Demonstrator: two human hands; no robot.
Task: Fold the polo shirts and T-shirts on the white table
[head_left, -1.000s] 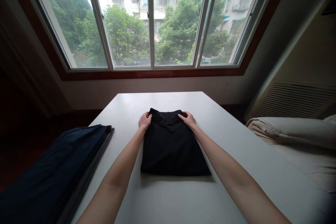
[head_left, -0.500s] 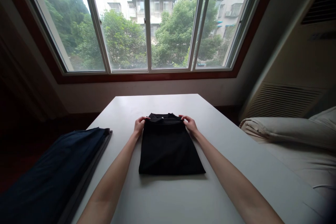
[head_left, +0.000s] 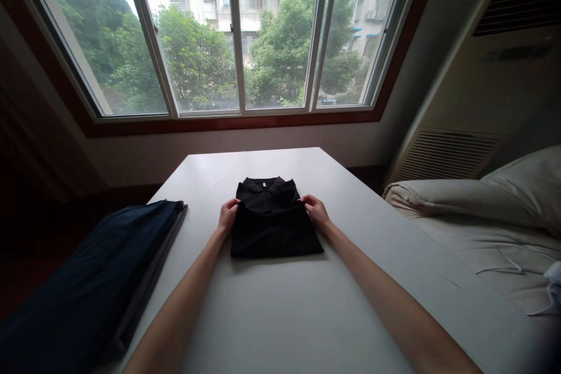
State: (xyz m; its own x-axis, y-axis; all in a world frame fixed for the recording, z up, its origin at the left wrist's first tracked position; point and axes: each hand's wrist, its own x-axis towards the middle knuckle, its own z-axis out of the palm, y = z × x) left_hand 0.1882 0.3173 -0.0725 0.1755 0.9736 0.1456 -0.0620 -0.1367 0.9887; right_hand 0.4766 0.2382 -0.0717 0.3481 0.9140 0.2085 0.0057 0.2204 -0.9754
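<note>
A black shirt [head_left: 276, 234] lies folded on the white table [head_left: 263, 315], its collar and small pale neck label toward the window. My left hand [head_left: 227, 214] pinches the left end of the folded-over edge, just below the collar. At the right end of that same edge, my right hand [head_left: 316, 210] grips the cloth between thumb and fingers. Between the two hands the edge sags slightly, with the collar part showing beyond it.
Dark blue folded clothes [head_left: 100, 269] with a grey layer beneath lie along the table's left side. To the right is a beige padded seat [head_left: 464, 204] with a white cord on it. A wide window [head_left: 236, 41] and a floor-standing air conditioner [head_left: 482, 87] stand beyond.
Both hands have drawn the folded edge back from the collar toward me, so more of the collar area shows. The shirt's near part looks shorter. The view has shifted slightly right.
</note>
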